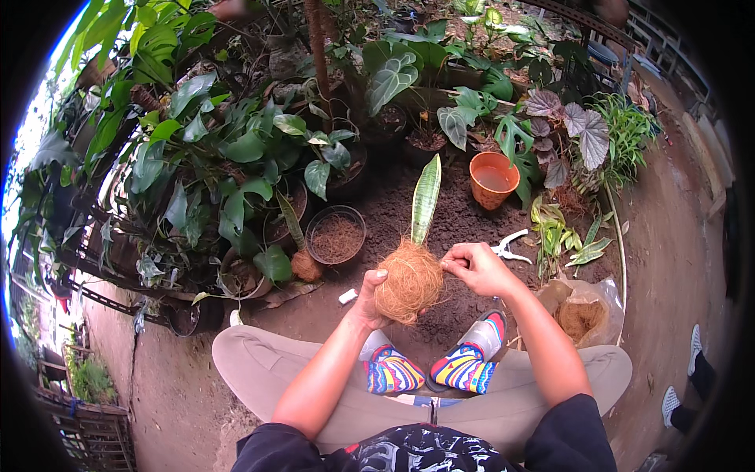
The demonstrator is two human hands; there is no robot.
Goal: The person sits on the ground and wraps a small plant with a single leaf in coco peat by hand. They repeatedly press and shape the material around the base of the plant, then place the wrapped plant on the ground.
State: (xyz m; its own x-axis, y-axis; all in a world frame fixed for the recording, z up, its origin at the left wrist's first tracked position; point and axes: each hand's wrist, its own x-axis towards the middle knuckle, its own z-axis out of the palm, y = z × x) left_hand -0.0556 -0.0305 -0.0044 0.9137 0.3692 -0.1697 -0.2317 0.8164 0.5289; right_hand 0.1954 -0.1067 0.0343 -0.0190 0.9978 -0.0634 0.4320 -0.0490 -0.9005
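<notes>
A round ball of brown coconut fibre (408, 286) rests in my left hand (370, 298), its thumb on the near left side and the fingers mostly hidden beneath. From its top stands an upright snake plant leaf (426, 200), green with pale yellow edges. My right hand (482, 270) is at the ball's right side, thumb and forefinger pinched on loose strands there; whether a thread is among them is too fine to tell. White-handled pruning shears (512, 246) lie on the soil just beyond that hand.
An orange pot (494, 180) and a clear-rimmed pot of fibre (336, 236) stand ahead. Beside the latter sits a smaller fibre ball (306, 265) with a leaf. Cut leaves (590, 252) and a plastic bag of fibre (584, 315) lie right. Another person's shoes (670, 407) show far right.
</notes>
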